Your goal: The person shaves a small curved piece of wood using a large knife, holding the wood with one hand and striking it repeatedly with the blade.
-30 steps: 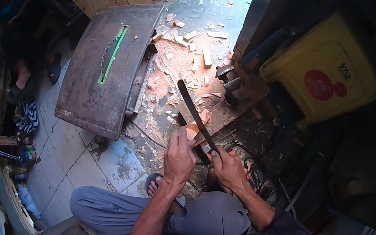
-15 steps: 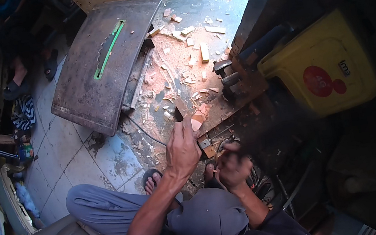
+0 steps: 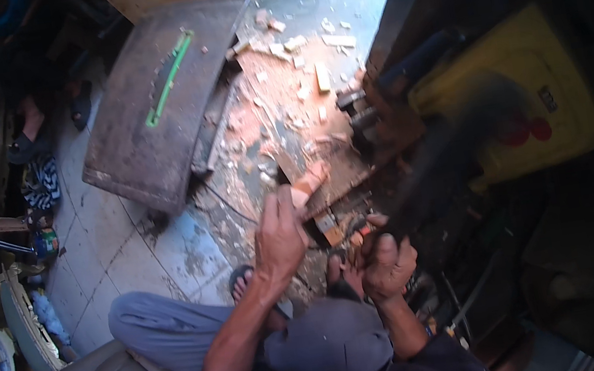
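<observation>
My left hand (image 3: 279, 236) is closed at the near end of a pale reddish wood piece (image 3: 308, 184), its fingers pointing away from me. This piece lies on a brown wooden bench (image 3: 370, 161), beside a narrow flat strip (image 3: 287, 162) standing near my fingertips. To the right, lower down, my right hand (image 3: 390, 267) is closed around a long dark tool (image 3: 447, 163). Motion smears the tool, which reaches up and right across a yellow panel; its exact kind cannot be made out. What lies under my left palm is hidden.
A brown-topped table saw (image 3: 145, 147) with a green slot insert stands at the left. Wood offcuts (image 3: 322, 78) and shavings litter the floor beyond. A clamp (image 3: 354, 104) and yellow plastic panel (image 3: 525, 67) are right. Someone's sandalled feet (image 3: 27, 130) show far left.
My right hand has turned and shifted slightly right. The dark tool has swung upward, across the yellow panel. My left hand stays nearly in place, slightly nearer to me.
</observation>
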A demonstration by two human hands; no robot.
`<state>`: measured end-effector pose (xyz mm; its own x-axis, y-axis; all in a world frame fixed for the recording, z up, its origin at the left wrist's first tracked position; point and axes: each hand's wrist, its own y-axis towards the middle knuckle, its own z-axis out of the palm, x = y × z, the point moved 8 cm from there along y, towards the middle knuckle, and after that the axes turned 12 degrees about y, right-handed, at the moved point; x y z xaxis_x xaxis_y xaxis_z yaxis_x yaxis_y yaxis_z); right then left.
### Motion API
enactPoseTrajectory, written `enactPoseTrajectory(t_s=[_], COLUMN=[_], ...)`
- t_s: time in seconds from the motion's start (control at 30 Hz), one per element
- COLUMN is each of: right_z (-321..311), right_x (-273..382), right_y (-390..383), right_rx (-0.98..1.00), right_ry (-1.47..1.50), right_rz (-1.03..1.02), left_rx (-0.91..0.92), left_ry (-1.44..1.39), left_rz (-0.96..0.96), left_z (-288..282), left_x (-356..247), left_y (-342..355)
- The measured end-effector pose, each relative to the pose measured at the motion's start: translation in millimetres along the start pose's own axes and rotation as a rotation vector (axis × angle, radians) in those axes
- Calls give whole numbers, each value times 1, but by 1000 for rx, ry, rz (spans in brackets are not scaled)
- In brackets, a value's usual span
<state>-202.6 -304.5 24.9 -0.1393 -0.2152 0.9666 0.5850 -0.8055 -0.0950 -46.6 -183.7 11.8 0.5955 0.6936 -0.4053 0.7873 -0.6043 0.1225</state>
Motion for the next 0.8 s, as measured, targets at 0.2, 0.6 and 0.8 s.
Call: enactPoseTrajectory(t_s=[0.2,0.6,0.8], right_z=[19,8,15], right_x=[-52,2,-40], right_y=[9,-1,18], right_rx=[311,125,314], right_ry=[-555,-254,-599], right_rz=[-1,-135,-141], left_rx=[-8,-21,-32], left_ry=[-53,-6,19], left_rz=[-36,-2,19], left_z=[4,-3,2], left_x=[8,-5,-16], left_y=[-6,6,17])
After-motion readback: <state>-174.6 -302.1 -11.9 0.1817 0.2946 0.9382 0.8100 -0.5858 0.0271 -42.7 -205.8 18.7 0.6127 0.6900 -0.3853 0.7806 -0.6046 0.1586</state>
